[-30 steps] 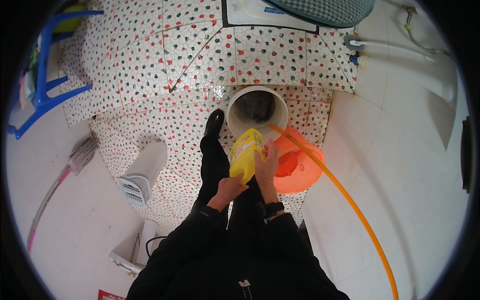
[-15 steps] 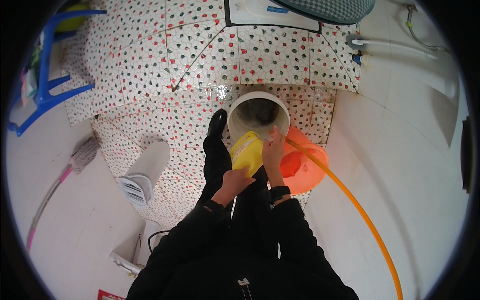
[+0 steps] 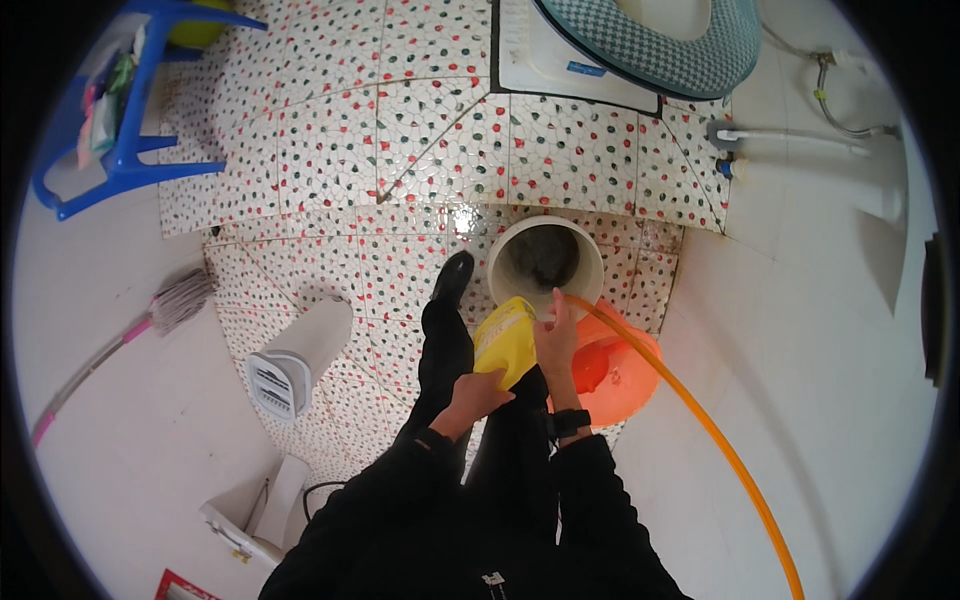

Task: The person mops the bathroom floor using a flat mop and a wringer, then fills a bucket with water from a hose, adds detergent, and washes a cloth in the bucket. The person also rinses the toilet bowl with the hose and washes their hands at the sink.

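In front of my legs, my left hand [image 3: 472, 402] is closed round the lower end of a yellow packet [image 3: 507, 350], which tilts up toward the bucket. My right hand [image 3: 557, 340] is closed at the packet's upper right edge, one finger pointing forward. Just beyond both hands stands a white round bucket [image 3: 497, 262] with something dark inside, too dim to make out. An orange hose [image 3: 690, 385] runs from the lower right up to the bucket's near right rim, close to my right fingertips. Its end is hidden.
An orange-red basin [image 3: 635, 375] with a red scoop-like thing [image 3: 590, 366] sits by my right forearm. A white bin [image 3: 305, 355] and a mop [image 3: 180, 300] stand left. Farther off are a blue stool [image 3: 130, 150], a raised tile step [image 3: 440, 150] and a padded toilet seat [image 3: 660, 60].
The view has shifted, so the whole scene sits lower and slightly right. My hands keep the same hold on the yellow packet near the bucket's rim.
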The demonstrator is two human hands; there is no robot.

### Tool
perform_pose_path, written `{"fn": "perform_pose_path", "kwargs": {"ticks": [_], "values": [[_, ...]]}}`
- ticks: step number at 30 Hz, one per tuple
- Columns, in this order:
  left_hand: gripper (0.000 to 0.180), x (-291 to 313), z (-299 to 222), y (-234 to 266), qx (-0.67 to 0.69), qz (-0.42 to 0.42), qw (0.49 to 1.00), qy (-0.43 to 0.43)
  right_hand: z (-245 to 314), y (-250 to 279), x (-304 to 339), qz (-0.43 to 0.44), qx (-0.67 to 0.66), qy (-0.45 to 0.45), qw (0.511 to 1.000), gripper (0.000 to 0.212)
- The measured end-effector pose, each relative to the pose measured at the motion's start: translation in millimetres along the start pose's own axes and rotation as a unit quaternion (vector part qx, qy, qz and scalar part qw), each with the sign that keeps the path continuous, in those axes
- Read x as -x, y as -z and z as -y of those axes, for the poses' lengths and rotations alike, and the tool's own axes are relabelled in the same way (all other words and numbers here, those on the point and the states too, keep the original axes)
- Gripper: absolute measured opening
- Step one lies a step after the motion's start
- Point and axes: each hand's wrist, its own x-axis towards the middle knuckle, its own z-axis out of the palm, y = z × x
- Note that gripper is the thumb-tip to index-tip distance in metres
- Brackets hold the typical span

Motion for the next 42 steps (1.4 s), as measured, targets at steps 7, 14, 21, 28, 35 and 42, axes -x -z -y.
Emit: {"fn": "perform_pose_path", "kwargs": {"ticks": [7, 14, 21, 28, 35, 42], "values": [[0.035, 35.1, 44.3, 32.8, 0.452, 0.036, 0.883, 0.117, -23.6, 21.3, -52.6, 0.098, -0.126, -0.302, 0.94, 0.062], [0.016, 26.1, 61.0, 135.0, 0.611, -0.148, 0.771, 0.101, -101.4, 23.5, -90.8, 0.135, 0.161, -0.081, 0.974, 0.065], [0.02, -70.8, 100.4, 206.2, 0.564, -0.303, 0.768, 0.022, -131.1, -31.4, -123.7, 0.092, 0.198, -0.028, 0.976, 0.064], [0.037, -137.2, 125.6, 240.1, 0.53, -0.359, 0.768, -0.022, -167.3, -67.3, -178.8, 0.088, 0.249, -0.114, 0.958, 0.069], [0.065, -123.3, 115.7, 198.2, 0.508, -0.448, 0.734, -0.054, -225.7, -117.7, -227.9, -0.054, 0.295, -0.123, 0.946, 0.069], [0.063, -136.4, 96.8, 109.2, 0.573, -0.329, 0.751, 0.023, -226.9, -167.5, -207.6, 0.204, 0.164, -0.046, 0.964, 0.045]]}}
